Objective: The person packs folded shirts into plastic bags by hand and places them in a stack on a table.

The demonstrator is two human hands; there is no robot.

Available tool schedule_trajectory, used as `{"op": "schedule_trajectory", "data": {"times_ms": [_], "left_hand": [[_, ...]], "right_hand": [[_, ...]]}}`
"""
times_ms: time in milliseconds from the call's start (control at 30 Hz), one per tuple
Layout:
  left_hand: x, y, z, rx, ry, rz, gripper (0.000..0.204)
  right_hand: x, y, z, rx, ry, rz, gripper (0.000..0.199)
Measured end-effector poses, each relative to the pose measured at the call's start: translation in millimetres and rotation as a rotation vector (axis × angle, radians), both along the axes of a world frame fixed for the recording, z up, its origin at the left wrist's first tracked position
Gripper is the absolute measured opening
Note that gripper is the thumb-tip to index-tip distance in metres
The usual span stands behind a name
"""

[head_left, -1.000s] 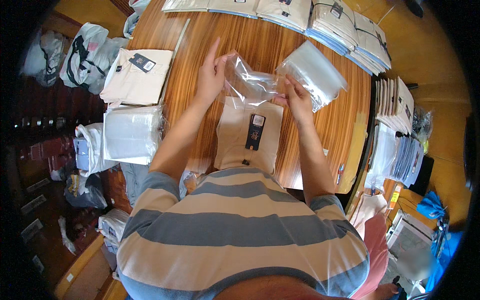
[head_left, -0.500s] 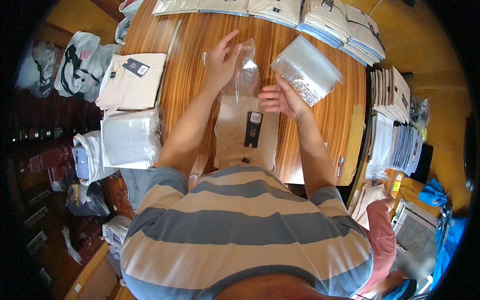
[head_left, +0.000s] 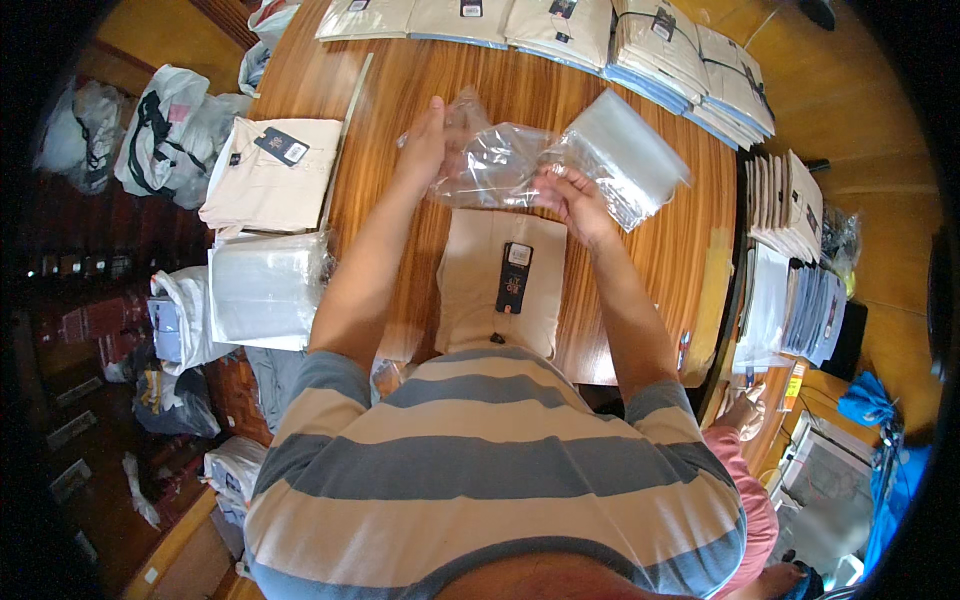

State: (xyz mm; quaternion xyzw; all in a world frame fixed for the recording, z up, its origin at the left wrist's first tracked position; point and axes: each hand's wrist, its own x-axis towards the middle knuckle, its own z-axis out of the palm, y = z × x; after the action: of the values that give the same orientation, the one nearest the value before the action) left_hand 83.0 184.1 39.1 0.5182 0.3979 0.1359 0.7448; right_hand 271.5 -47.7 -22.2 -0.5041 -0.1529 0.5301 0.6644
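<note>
At the upper centre of the frame, the fingers of the right hand (head_left: pixel 576 203), clear of the transparent bag (head_left: pixel 490 165) half a second ago, now pinch it, so it spans to the left hand (head_left: pixel 427 143), near the folded beige garment (head_left: pixel 472 275) at mid-frame. Through the glare, I cannot tell whether the left fingers grip too.

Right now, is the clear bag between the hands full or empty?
Empty: the bag is see-through, showing only creases, glare and the table behind; the folded garment lies outside it.
</note>
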Motion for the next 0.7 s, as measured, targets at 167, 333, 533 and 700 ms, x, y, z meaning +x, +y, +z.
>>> {"op": "schedule_trajectory", "data": {"times_ms": [167, 333, 533, 700], "left_hand": [[-14, -16, -23, -0.217, -0.046, -0.224, 0.064], [7, -5, -21, -0.247, -0.176, -0.157, 0.032], [15, -5, 133, 0.325, -0.993, -0.657, 0.057], [12, -32, -15, 0.203, -0.121, -0.136, 0.029]], "right_hand": [[25, 5, 0, -0.056, -0.524, 0.014, 0.021], [53, 1, 11, -0.223, -0.681, -0.112, 0.028], [12, -23, 179, 0.476, -1.145, -0.801, 0.006], [23, -54, 57, -0.112, -0.786, -0.065, 0.009]]}}
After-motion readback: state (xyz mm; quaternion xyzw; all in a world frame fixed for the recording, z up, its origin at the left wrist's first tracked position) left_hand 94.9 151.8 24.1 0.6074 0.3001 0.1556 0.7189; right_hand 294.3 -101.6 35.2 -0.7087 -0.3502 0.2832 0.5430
